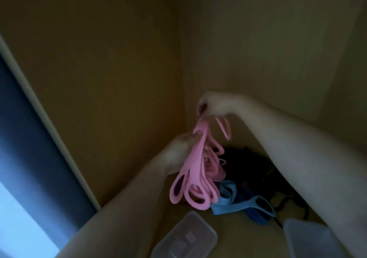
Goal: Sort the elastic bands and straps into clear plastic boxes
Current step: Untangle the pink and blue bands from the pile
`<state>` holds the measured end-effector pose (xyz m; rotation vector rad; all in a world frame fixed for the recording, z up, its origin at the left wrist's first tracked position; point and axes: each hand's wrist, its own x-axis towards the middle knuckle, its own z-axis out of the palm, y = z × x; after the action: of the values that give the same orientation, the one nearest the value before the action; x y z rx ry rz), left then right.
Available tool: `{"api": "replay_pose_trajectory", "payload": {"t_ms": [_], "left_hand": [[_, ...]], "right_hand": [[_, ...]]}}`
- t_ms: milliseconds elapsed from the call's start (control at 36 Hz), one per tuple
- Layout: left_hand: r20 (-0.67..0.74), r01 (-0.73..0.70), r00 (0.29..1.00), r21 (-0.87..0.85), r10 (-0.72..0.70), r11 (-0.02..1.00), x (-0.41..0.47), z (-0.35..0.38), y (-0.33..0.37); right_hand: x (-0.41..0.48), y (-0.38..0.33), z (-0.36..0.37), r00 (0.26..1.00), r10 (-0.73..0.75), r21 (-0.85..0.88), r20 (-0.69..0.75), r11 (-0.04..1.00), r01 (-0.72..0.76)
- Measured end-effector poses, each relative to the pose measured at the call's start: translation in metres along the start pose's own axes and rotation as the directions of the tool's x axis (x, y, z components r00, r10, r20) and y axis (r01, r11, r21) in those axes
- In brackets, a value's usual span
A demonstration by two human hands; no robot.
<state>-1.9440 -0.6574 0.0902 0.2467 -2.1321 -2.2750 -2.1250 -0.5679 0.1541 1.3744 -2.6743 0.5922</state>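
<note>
Dangling pink straps (pixel 191 165) near box (pixel 184 232) edge.

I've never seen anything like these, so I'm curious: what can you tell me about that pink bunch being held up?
The pink bunch is a bundle of flat, rubbery-looking bands with oval loop ends. It hangs roughly upright, loops lowest. The right hand pinches its top; the left hand grips its middle. A thinner pink loop dangles below the right hand. Its lower loops overlap the blue straps; whether they touch is unclear.
</note>
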Motion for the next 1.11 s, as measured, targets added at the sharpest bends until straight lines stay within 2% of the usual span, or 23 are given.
{"api": "replay_pose_trajectory", "payload": {"t_ms": [111,194,333,472,583,667,722,778,861,972,1028,1111], "left_hand": [[-0.063,0.018,0.998,-0.023,-0.02,1.0,-0.001,0.001,-0.006],[-0.134,0.028,0.991,-0.003,-0.028,1.0,-0.002,0.004,-0.009],[-0.284,0.063,0.957,-0.01,-0.063,0.998,-0.007,0.002,-0.013],[-0.314,0.102,0.94,-0.107,-0.131,0.989,-0.015,0.002,-0.02],[-0.37,0.111,0.92,-0.068,-0.129,0.991,-0.021,0.007,-0.027],[-0.426,0.093,0.9,-0.031,-0.097,0.995,-0.022,0.006,-0.038],[-0.441,0.109,0.889,-0.059,-0.124,0.992,-0.026,0.007,-0.044],[-0.431,0.124,0.891,-0.073,-0.144,0.99,-0.032,0.009,-0.048],[-0.436,0.126,0.888,-0.068,-0.143,0.99,-0.038,0.011,-0.056],[-0.516,0.157,0.841,-0.054,-0.162,0.986,-0.039,0.014,-0.06],[-0.536,0.188,0.827,-0.016,-0.167,0.982,-0.037,0.013,-0.064],[-0.554,0.196,0.808,-0.068,-0.2,0.978,-0.038,0.012,-0.063]], "right_hand": [[0.003,-0.005,0.01,0.997,0.043,-0.025,0.07,0.999,-0.041],[-0.006,0.001,0.015,0.998,0.036,0.012,0.048,0.999,-0.037],[-0.025,0.026,0.039,0.984,0.086,-0.013,0.154,0.996,-0.085],[-0.04,0.056,0.069,0.959,0.15,-0.004,0.239,0.988,-0.154],[-0.048,0.076,0.103,0.929,0.184,0.053,0.32,0.976,-0.211],[-0.055,0.081,0.132,0.881,0.202,0.035,0.427,0.97,-0.24],[-0.056,0.085,0.155,0.85,0.209,0.027,0.484,0.967,-0.253],[-0.054,0.088,0.178,0.822,0.186,0.014,0.539,0.973,-0.23],[-0.062,0.079,0.189,0.813,0.109,-0.029,0.573,0.993,-0.112],[-0.064,0.076,0.206,0.791,0.122,-0.067,0.6,0.993,-0.102],[-0.062,0.074,0.209,0.802,0.09,-0.104,0.591,0.994,-0.035],[-0.059,0.075,0.212,0.811,0.07,-0.086,0.581,0.996,-0.024]]}}
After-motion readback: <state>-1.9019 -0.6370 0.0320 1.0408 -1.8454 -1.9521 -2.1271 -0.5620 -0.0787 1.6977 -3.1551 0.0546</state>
